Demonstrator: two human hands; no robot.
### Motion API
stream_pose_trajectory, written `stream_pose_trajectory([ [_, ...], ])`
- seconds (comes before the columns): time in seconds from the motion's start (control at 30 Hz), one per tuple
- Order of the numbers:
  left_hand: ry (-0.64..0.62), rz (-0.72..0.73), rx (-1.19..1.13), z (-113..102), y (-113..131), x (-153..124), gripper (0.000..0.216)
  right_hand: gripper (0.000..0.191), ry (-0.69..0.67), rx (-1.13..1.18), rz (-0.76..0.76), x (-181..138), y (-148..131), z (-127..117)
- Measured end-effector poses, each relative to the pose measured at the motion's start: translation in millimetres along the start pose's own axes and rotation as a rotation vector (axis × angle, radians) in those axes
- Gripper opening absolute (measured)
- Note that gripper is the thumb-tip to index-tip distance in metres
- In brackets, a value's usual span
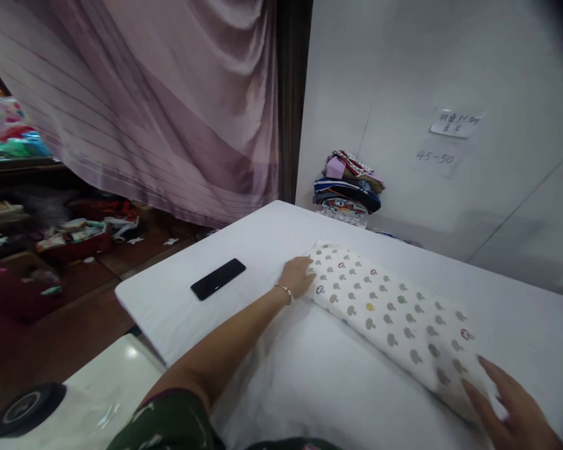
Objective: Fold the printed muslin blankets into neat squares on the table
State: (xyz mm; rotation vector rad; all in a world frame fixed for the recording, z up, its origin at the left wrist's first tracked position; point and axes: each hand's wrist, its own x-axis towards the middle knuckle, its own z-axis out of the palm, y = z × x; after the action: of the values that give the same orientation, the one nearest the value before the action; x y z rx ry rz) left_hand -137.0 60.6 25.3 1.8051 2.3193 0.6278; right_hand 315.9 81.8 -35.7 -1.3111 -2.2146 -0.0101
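Note:
A white folded cloth [380, 306] printed with grey, red, green and yellow mushroom-like shapes lies as a long strip across the white table [347, 369]. At its far left end, my left hand [296, 277] grips the edge, with a bracelet on the wrist; some fingertips are hidden by the cloth. My right hand [516, 409] is at the near right end, thumb and fingers around the cloth's edge, slightly blurred. Left of my left hand, a black phone [218, 279] lies flat on the table.
Behind the table, a stack of folded clothes [347, 187] stands against the white wall [403, 75], which bears a handwritten paper [455, 124]. A pink curtain [192, 112] hangs at the back left. A glossy pale surface [117, 369] with a dark round part [25, 409] stands lower left.

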Motion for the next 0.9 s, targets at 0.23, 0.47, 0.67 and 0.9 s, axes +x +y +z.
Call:
stream_pose_trajectory([
  [0.23, -0.247, 0.18, 0.183, 39.1, 15.1, 4.3, 0.074, 0.06, -0.262, -0.159, -0.373, 32.7, -69.8, 47.8],
  [0.47, -0.374, 0.117, 0.136, 26.6, 20.1, 28.4, 0.077, 0.061, -0.344, -0.11, -0.331, 25.2, -55.9, 57.0],
  [0.67, -0.253, 0.237, 0.232, 37.9, 48.7, 87.6, 0.073, 0.058, -0.488, -0.075, -0.219, 70.9, -72.4, 48.1],
  [0.9, -0.271, 0.034, 0.266, 57.1, 13.9, 123.0, 0.086, 0.06, -0.48, -0.089, -0.165, 72.1, -50.8, 67.6],
])
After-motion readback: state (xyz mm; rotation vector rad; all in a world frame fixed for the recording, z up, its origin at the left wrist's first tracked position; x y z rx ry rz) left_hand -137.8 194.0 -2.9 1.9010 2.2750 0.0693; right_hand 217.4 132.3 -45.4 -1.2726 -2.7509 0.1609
